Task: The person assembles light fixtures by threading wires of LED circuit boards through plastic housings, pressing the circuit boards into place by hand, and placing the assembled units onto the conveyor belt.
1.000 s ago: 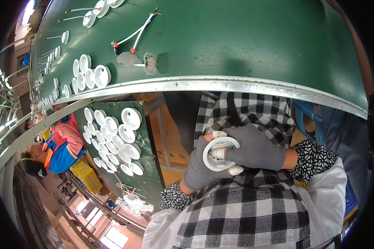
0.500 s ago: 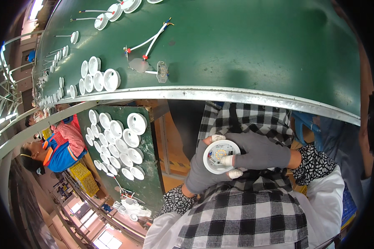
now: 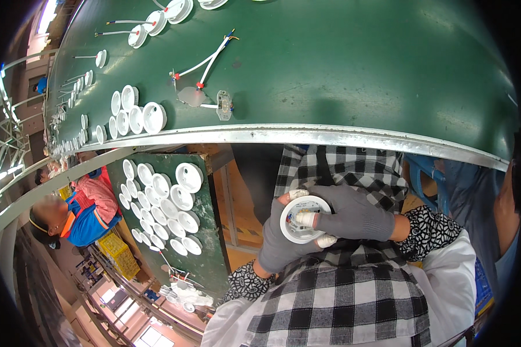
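A round white lamp housing (image 3: 285, 226) is held above my lap, with a round circuit board (image 3: 315, 203) inside it. My left hand (image 3: 278, 246), in a grey fingerless glove with white-wrapped fingertips, is closed around the housing's left side and underside. From the right comes my right hand (image 3: 353, 213), gloved the same way. Its wrapped thumb presses on the board and covers much of its middle, while its other fingers are mostly hidden. On the green conveyor belt (image 3: 353, 75) ahead lie a wired circuit board (image 3: 224, 105) and two white cables (image 3: 205, 63) with red collars.
Several empty white housings (image 3: 154, 117) stand at the belt's metal edge (image 3: 272, 135). More housings (image 3: 182, 197) cover a green side table (image 3: 211, 243) at left, with cabled parts (image 3: 182, 283) at its near end. Another person (image 3: 87, 211) sits farther left, beside a yellow crate (image 3: 118, 254).
My right thumb has moved left and slightly up on the board, covering more of it. The board looks lower inside the housing. My left hand keeps its hold.
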`<state>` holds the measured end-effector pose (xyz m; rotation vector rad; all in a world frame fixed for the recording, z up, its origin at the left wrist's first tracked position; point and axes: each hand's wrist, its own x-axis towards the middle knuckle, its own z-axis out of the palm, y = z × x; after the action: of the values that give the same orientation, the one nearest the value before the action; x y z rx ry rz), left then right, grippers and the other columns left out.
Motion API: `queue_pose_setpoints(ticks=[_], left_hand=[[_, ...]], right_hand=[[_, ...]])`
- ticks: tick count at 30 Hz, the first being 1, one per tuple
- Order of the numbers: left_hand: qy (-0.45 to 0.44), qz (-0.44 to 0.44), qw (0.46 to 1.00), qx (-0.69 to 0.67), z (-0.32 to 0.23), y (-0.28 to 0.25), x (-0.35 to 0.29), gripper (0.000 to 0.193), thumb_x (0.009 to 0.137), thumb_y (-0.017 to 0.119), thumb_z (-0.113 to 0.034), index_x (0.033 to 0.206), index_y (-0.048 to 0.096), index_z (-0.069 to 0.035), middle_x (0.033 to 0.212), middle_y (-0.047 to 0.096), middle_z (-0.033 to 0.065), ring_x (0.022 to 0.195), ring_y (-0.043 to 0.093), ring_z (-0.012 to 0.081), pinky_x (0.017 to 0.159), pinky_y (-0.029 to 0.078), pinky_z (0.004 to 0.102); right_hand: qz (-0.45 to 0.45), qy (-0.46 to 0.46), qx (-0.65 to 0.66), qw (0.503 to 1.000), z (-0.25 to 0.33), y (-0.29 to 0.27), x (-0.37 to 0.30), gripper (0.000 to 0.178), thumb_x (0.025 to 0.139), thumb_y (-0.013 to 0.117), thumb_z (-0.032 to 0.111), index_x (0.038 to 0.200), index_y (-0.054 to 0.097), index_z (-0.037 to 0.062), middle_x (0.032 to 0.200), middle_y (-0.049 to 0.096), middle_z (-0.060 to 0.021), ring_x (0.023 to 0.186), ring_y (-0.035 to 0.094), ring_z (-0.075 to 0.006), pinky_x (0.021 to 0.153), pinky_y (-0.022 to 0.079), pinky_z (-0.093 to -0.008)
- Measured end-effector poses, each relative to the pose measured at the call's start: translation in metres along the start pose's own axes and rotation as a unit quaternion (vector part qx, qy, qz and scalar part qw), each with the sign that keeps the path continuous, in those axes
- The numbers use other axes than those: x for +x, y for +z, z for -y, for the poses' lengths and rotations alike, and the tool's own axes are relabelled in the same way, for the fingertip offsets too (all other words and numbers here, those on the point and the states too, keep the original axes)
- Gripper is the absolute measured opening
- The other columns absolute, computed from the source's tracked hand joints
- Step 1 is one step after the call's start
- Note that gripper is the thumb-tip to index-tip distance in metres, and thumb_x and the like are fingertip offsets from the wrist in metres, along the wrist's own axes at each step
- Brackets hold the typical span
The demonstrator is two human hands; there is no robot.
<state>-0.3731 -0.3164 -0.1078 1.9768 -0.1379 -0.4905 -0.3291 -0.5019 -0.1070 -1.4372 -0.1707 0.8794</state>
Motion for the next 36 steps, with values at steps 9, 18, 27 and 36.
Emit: queue_pose_setpoints(ticks=[9, 18, 27, 36], left_hand=[[-0.015, 0.011, 0.999, -0.043, 0.002, 0.009, -0.001, 0.089, 0.058, 0.091, -0.033, 0.122, 0.04, 0.002, 0.109, 0.059, 0.0118, 0.097, 0.063, 0.0179, 0.084, 0.053, 0.0294], [-0.016, 0.01, 0.998, -0.054, 0.017, 0.014, -0.002, 0.094, 0.053, 0.093, -0.035, 0.123, 0.04, 0.001, 0.11, 0.057, 0.0116, 0.1, 0.062, 0.0189, 0.085, 0.053, 0.0308], [0.012, 0.046, 0.998, -0.043, 0.021, 0.005, -0.003, 0.1, 0.047, 0.095, -0.031, 0.121, 0.035, -0.001, 0.108, 0.054, 0.0122, 0.098, 0.061, 0.0191, 0.084, 0.053, 0.0316], [0.048, 0.067, 0.995, 0.059, -0.008, -0.002, 0.006, 0.096, 0.053, 0.093, -0.029, 0.124, 0.036, 0.0, 0.109, 0.056, 0.0139, 0.1, 0.061, 0.0212, 0.085, 0.052, 0.034]], right_hand=[[-0.038, 0.014, 0.005, 0.999, -0.012, 0.006, -0.003, 0.038, 0.084, 0.063, 0.029, 0.112, 0.063, 0.0027, 0.095, 0.069, -0.0142, 0.086, 0.069, -0.0207, 0.078, 0.053, -0.0305], [-0.022, 0.033, -0.034, 0.999, -0.02, 0.002, 0.001, 0.046, 0.083, 0.058, 0.028, 0.124, 0.059, 0.0072, 0.093, 0.068, -0.0168, 0.083, 0.068, -0.0247, 0.078, 0.051, -0.0321], [0.011, -0.015, -0.018, 1.0, 0.0, -0.003, -0.002, 0.048, 0.083, 0.058, 0.039, 0.12, 0.06, 0.0085, 0.099, 0.069, -0.0108, 0.089, 0.068, -0.0212, 0.079, 0.052, -0.0313], [0.002, 0.012, -0.006, 1.0, -0.005, -0.007, -0.004, 0.043, 0.082, 0.066, 0.034, 0.115, 0.061, 0.0072, 0.098, 0.069, -0.0121, 0.084, 0.068, -0.0211, 0.077, 0.053, -0.0322]])
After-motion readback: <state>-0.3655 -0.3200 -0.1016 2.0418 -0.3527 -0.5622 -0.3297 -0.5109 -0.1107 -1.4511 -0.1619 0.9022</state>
